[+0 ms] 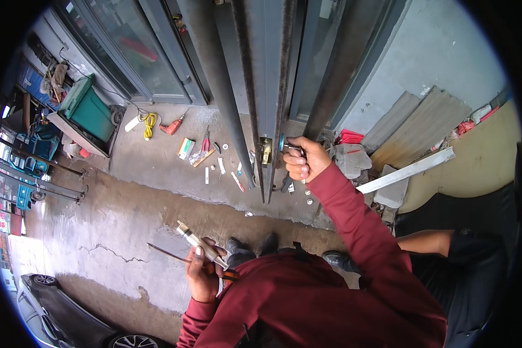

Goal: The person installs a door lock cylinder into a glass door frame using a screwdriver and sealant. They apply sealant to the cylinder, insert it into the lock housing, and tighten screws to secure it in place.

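My left hand is closed around a syringe with pale contents. The same hand also grips a screwdriver, its thin shaft pointing left and its orange and black handle by my wrist. Up at the door post, my right hand is closed on a small dark metal piece. A blue-rimmed disc at the end of that piece is against the post's edge or just beside it; I cannot tell which. Left of the disc, a brass-coloured lock part shows in an opening of the grey metal door.
Pliers, a red drill, a yellow cord and small parts lie on the doorstep. A green bin stands left, a dark car lower left. Stone slabs lean right, near another person's arm.
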Demonstrator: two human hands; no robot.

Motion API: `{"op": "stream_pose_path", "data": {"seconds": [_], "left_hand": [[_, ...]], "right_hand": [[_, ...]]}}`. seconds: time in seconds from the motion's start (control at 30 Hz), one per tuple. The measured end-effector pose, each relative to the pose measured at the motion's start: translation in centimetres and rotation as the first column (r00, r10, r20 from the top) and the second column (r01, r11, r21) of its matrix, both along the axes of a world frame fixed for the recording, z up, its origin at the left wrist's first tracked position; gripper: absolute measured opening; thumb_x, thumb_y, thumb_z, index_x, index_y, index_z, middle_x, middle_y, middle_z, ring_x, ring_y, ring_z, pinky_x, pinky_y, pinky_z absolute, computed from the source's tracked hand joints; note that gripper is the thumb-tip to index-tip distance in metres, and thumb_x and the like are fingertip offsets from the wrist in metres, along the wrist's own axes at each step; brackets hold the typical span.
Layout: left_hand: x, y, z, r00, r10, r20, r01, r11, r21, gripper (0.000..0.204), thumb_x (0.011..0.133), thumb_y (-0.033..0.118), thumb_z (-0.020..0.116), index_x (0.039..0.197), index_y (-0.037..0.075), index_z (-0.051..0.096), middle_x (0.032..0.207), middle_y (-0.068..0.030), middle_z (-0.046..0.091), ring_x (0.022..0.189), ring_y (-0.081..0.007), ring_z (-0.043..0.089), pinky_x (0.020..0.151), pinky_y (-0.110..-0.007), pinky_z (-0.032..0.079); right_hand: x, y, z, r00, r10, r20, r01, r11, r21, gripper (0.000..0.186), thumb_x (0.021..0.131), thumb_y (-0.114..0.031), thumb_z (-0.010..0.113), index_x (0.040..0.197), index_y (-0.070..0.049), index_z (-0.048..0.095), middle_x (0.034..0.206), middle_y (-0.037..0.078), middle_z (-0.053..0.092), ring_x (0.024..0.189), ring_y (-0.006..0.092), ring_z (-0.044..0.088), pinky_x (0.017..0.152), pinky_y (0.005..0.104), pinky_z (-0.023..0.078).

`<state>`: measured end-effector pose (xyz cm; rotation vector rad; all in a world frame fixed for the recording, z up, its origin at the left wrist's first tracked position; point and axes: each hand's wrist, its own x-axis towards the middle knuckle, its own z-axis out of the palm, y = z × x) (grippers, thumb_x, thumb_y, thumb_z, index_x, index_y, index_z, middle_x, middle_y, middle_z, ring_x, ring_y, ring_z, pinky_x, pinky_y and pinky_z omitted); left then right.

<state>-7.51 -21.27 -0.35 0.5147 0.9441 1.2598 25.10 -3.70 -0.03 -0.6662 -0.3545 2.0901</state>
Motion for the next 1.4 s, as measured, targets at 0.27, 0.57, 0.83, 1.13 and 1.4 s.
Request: {"op": "stream_pose_path", "data": {"seconds": [0.27,0.57,0.83,1.13,1.4], "left_hand": [[-0.1,-0.2,-0.2,1.000,0.010,-0.011,-0.010,1.000,-0.011,0.039,0.099,0.036,0.060,0.112,0.000,0.058,0.087,-0.0186,0.069,0.048,-0.0113,0.050,0.045,-0.021,0.040],[-0.4,-0.2,-0.4,1.000,0.015,-0.024,-0.016,1.000,-0.014,0.039,0.100,0.036,0.059,0.113,-0.001,0.058,0.088,-0.0184,0.069,0.049,-0.0132,0.053,0.046,-0.022,0.042],[-0.6,-0.2,-0.2,1.000,0.012,-0.014,-0.012,1.000,-0.007,0.038,0.100,0.036,0.058,0.112,0.000,0.058,0.088,-0.0182,0.069,0.051,-0.0131,0.055,0.046,-0.022,0.043],[-0.9,-0.1,-0.2,1.000,-0.015,-0.019,0.015,1.000,0.004,0.037,0.101,0.035,0.056,0.112,0.000,0.058,0.087,-0.0179,0.069,0.050,-0.0126,0.053,0.047,-0.023,0.042],[-0.8,-0.2,-0.3,0.997,0.003,-0.071,-0.004,1.000,-0.011,0.042,0.100,0.040,0.056,0.113,0.000,0.057,0.086,-0.0169,0.068,0.048,-0.0123,0.052,0.044,-0.023,0.041]], "right_hand": [[-0.7,-1.6,0.7,0.136,-0.847,0.514,-0.309,0.457,0.834,0.023,0.098,-0.022,0.065,0.091,0.000,0.062,0.073,0.011,0.057,0.062,0.0221,0.057,0.057,0.0317,0.045],[0.3,-1.1,0.0,0.017,-0.947,0.320,-0.496,0.270,0.825,0.016,0.092,-0.014,0.072,0.096,0.000,0.068,0.082,0.010,0.062,0.069,0.0268,0.064,0.061,0.0334,0.050],[2.6,-0.8,-0.4,0.980,0.188,0.064,-0.195,0.972,0.132,0.043,0.101,-0.043,0.060,0.085,-0.003,0.061,0.069,0.004,0.053,0.055,0.0147,0.049,0.047,0.0284,0.037],[0.7,-1.6,0.6,-0.055,-0.897,0.439,-0.489,0.408,0.771,0.016,0.089,-0.015,0.069,0.088,-0.003,0.058,0.080,0.014,0.059,0.071,0.0404,0.062,0.059,0.0441,0.048],[-0.2,-1.3,-0.1,0.556,-0.494,0.669,0.098,0.838,0.537,0.032,0.102,-0.027,0.058,0.082,-0.003,0.059,0.066,0.003,0.053,0.054,0.0159,0.054,0.054,0.0310,0.045]]}}
